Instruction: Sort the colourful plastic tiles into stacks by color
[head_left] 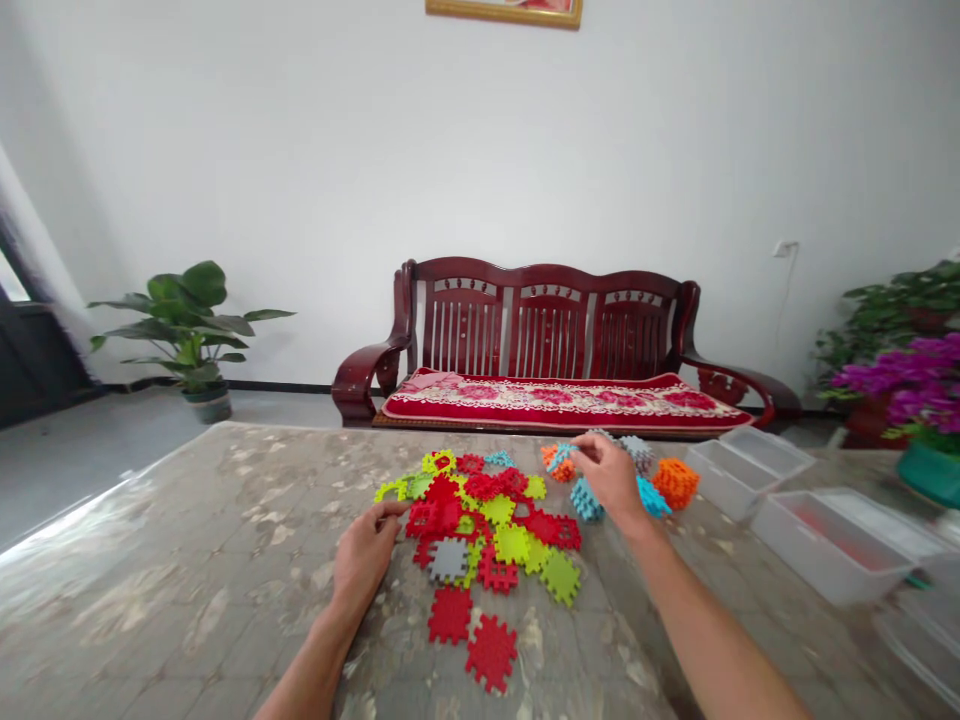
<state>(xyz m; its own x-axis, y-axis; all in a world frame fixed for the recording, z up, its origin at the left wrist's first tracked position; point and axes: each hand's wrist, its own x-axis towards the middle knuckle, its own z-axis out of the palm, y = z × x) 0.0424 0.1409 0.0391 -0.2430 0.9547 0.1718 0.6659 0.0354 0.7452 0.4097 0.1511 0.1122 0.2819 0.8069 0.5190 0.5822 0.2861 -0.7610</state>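
My right hand [606, 478] is closed in a pinch on a light-blue interlocking tile [562, 457], just above an orange cluster of tiles [556, 472]. My left hand [365, 552] rests at the left edge of a loose pile, fingers loosely bent and holding nothing visible, fingertips by a red tile [421, 519]. Red and lime-green notched tiles [512, 545] overlap across the pile, with a grey tile [449, 560] toward its front. Two solid red tiles [491, 652] lie nearest me. Another small blue piece [499, 459] sits at the pile's far edge.
Around my right hand stand joined blue blocks [586, 499], an orange block [676, 484] and a grey block [637, 453]. Clear plastic bins [832, 560] occupy the table's right side, near a flower pot [930, 470]. A wooden bench [544, 330] stands beyond the patterned tablecloth [247, 560].
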